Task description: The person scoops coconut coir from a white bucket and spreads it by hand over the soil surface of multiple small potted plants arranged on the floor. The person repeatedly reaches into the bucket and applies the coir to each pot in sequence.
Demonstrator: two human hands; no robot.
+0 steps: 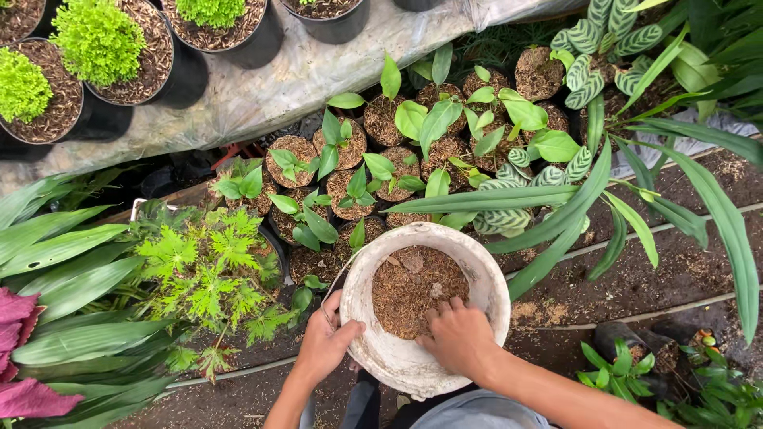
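A white plastic bucket (477,270) tilts toward me at the bottom centre, partly filled with brown fibrous potting mix (413,282). My left hand (324,342) grips the bucket's near left rim, thumb over the edge. Inside the bucket, my right hand (457,334) rests with fingers curled down into the mix. Just beyond the bucket stand several small seedling bags (350,191) of brown mix, each with a green leafy shoot.
Black pots (179,75) with bright green bushy plants line the top left on a grey sheet (302,75). A ferny plant (211,274) and long green leaves (71,262) crowd the left. Striped-leaf plants (604,36) and strap leaves fill the right. Dark soil (636,278) with thin pipes lies at right.
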